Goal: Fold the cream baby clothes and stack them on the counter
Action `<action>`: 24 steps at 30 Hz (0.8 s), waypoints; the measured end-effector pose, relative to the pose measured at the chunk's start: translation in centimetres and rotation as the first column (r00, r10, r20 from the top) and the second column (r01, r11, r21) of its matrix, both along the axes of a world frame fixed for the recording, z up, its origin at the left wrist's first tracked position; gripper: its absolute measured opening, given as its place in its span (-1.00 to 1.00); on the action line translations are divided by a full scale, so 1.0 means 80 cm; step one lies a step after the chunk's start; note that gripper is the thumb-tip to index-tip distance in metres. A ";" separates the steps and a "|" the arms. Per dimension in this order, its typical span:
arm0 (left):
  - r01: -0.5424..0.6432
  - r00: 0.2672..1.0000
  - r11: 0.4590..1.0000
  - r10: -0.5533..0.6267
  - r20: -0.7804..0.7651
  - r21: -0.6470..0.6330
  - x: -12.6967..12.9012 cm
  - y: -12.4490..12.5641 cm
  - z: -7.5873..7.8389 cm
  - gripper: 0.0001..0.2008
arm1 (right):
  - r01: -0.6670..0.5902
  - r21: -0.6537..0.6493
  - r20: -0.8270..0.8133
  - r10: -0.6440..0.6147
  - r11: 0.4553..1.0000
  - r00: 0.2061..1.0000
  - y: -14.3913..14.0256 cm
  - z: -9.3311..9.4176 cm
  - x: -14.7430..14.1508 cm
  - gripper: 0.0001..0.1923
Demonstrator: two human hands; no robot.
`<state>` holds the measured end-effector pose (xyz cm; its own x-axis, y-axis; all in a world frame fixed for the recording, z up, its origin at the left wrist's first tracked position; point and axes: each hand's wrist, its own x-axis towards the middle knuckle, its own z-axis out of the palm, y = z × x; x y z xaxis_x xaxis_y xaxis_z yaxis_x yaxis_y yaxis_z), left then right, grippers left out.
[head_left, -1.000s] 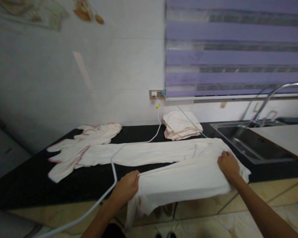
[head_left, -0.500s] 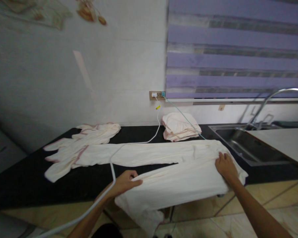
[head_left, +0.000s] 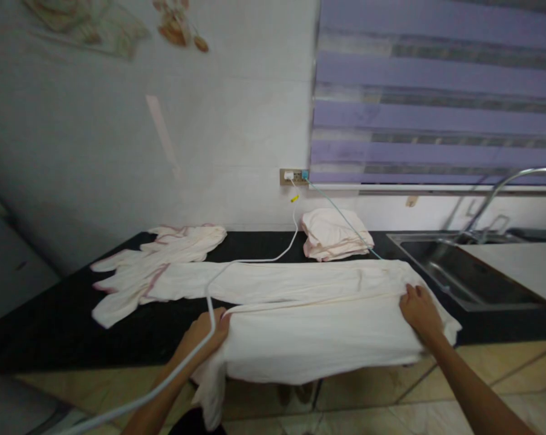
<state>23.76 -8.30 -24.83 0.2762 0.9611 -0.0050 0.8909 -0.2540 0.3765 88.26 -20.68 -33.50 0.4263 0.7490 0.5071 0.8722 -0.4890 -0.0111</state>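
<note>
On the black countertop (head_left: 50, 338), left of the steel sink (head_left: 463, 272), a long cream garment (head_left: 309, 314) lies spread out lengthwise. Its cloth is pale, thin and softly creased, with a faint ridge running along its middle; the near part is doubled over and hangs past the counter's front edge, and a limp end droops lower at its left. The left hand (head_left: 204, 335) is closed on that near left edge of the garment, fingers curled into the fabric. The right hand (head_left: 420, 311) lies flat and open on the garment's end nearest the sink, palm pressing the cloth down. A white cord (head_left: 209, 302) runs from a wall socket (head_left: 293, 176) behind the garment, crosses the cloth and passes over the left wrist toward the floor. Behind the garment, close to the sink, sits a folded stack of similar pale cloth (head_left: 334, 235). Farther from the sink, another cream piece with pink trim (head_left: 150, 266) lies rumpled, touching the long garment's far end.
</note>
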 end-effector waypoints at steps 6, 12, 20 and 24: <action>0.065 0.992 0.997 -0.060 0.111 -0.046 -0.020 0.025 -0.013 -0.51 | 0.041 -0.011 0.014 -0.041 0.999 0.999 -0.001 0.010 -0.008 -0.45; 0.142 0.990 0.984 -0.139 0.034 -0.108 -0.038 0.035 -0.020 -0.71 | 0.038 -0.022 -0.017 -0.039 0.999 0.999 -0.001 0.012 -0.007 -0.45; -0.049 0.997 0.999 0.050 0.055 -0.013 -0.022 0.018 -0.008 -0.62 | 0.041 -0.018 -0.010 -0.041 0.999 0.999 -0.001 0.008 -0.003 -0.47; -0.057 0.979 0.998 0.053 0.196 0.015 0.001 0.011 0.008 -0.57 | 0.032 -0.012 0.008 -0.032 0.999 0.999 -0.001 0.012 -0.007 -0.47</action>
